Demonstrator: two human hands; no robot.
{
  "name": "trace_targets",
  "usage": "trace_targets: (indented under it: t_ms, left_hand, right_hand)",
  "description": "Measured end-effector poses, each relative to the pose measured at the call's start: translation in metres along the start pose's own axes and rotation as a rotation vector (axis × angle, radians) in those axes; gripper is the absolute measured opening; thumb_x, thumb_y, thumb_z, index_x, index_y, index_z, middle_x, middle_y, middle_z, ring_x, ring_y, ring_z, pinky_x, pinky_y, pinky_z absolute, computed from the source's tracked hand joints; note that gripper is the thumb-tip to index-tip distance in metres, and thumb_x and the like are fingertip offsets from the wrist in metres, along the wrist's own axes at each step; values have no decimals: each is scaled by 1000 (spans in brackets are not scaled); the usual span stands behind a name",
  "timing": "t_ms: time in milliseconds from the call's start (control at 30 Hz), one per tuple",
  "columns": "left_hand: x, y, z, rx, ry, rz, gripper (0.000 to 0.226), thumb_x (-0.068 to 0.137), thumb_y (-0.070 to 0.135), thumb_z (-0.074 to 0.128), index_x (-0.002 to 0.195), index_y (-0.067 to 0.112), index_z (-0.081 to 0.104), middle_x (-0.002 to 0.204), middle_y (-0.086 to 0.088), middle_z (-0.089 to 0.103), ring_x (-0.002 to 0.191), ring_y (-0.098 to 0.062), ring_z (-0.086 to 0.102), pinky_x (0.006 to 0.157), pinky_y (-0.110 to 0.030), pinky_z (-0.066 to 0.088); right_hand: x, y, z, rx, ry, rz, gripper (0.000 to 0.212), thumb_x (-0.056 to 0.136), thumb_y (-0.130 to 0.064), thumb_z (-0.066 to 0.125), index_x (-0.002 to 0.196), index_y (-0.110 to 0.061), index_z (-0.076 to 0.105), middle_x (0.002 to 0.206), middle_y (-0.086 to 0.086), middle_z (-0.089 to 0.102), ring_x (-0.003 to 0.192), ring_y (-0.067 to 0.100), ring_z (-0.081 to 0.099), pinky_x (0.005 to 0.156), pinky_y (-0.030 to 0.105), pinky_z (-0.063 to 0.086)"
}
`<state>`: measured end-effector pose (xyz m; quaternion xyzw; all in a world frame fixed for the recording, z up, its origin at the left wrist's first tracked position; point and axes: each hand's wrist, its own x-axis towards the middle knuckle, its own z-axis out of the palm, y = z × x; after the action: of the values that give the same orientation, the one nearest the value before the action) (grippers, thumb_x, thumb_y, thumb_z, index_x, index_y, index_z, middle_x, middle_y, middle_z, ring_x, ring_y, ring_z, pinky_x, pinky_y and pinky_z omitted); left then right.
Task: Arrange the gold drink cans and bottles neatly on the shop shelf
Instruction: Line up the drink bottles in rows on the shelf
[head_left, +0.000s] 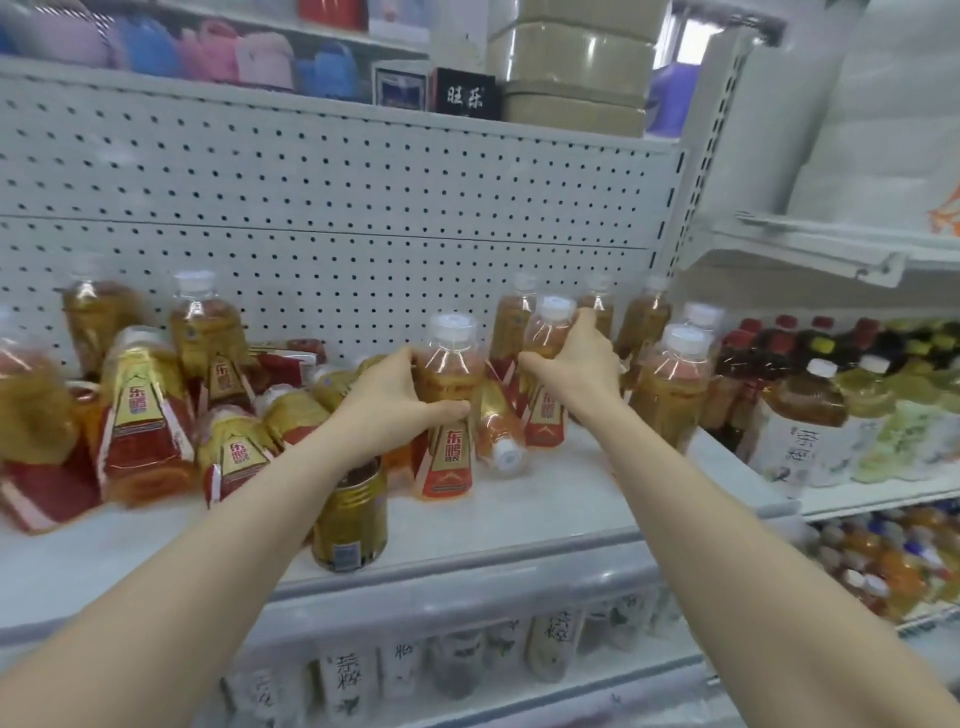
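My left hand (390, 404) grips an upright gold drink bottle (448, 447) with a white cap and red-gold label, mid-shelf. My right hand (577, 364) wraps around a second upright gold bottle (546, 332) just behind and to the right. Between them a bottle lies on its side (498, 431), cap toward me. A gold can (351, 519) stands near the shelf's front edge under my left forearm. Several more gold bottles stand upright at the right (670, 379), against the pegboard. At the left, bottles (140, 410) lean and lie jumbled.
The white shelf (597, 499) has bare surface at the front right. A perforated back panel (337, 208) rises behind. Tea bottles (800, 431) and dark drinks fill the neighbouring shelf on the right. More tea bottles sit on the shelf below (457, 660).
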<state>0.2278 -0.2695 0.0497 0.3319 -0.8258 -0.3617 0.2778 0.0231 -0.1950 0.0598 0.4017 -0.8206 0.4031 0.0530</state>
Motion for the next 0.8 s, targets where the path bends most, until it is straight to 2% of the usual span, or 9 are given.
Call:
trace_targets:
  t_ms: [67,167,267,367,433,500,567,667,800]
  left_hand:
    - [1,3,0,36,0,-26,52,76,41,80,116,25,49,104,11,63,96,-8,62,77,-27,54]
    - [3,8,-1,100,-25,-55,57,75,42,81,120,22,51,109,8,64,99,-12,62,87,-36,55]
    - [1,13,-2,123,-18,-75,63,70,43,84,120,24,53,111,8,66,100,-14,63,89,-40,55]
    - [-4,20,-1,138,44,-65,65,69,37,85,123,24,52,112,6,66,102,-16,63,91,-42,54]
    - [-8,27,1,142,103,-48,64,71,35,84,125,23,50,113,6,64,103,-16,62,90,-42,54]
    - [-11,33,6,136,156,-43,59,76,33,81,124,21,48,111,6,60,101,-17,60,84,-38,54]
    - [-14,37,12,119,194,-53,58,78,32,80,124,20,47,109,5,59,98,-17,60,79,-36,54]
    - [-18,40,22,100,254,-65,70,75,31,82,132,17,44,115,1,61,100,-20,61,84,-39,54]
    - [-24,39,35,82,319,-63,76,77,25,81,138,14,37,111,2,55,98,-18,57,80,-33,50]
  right_hand:
    - [7,2,3,34,-22,9,70,78,-38,79,128,-11,39,112,6,62,101,28,64,83,43,56]
    - [11,3,1,20,-58,4,77,82,-39,76,138,-9,32,117,13,61,106,34,62,87,48,56]
    - [8,2,-9,-34,-85,-18,79,90,-34,69,148,-5,23,129,18,55,118,38,56,92,45,51]
    - [1,-3,-32,-90,-42,-129,77,95,-28,62,155,-7,17,144,18,44,129,35,48,97,41,44]
    - [-3,-2,-50,-159,63,-289,65,97,-22,59,153,-11,28,144,13,46,129,30,47,101,39,41]
    - [-7,6,-67,-226,197,-435,54,96,-21,59,146,-14,42,136,8,53,126,26,47,103,36,39]
    - [-11,24,-83,-308,321,-477,47,95,-26,60,140,-15,49,132,6,56,125,25,45,105,35,36]
    - [-19,58,-93,-332,344,-369,57,92,-37,63,141,-15,44,137,9,52,127,29,44,106,41,37]
    - [-30,84,-85,-169,150,-152,86,88,-51,67,152,-18,20,144,14,44,123,37,52,96,50,47]
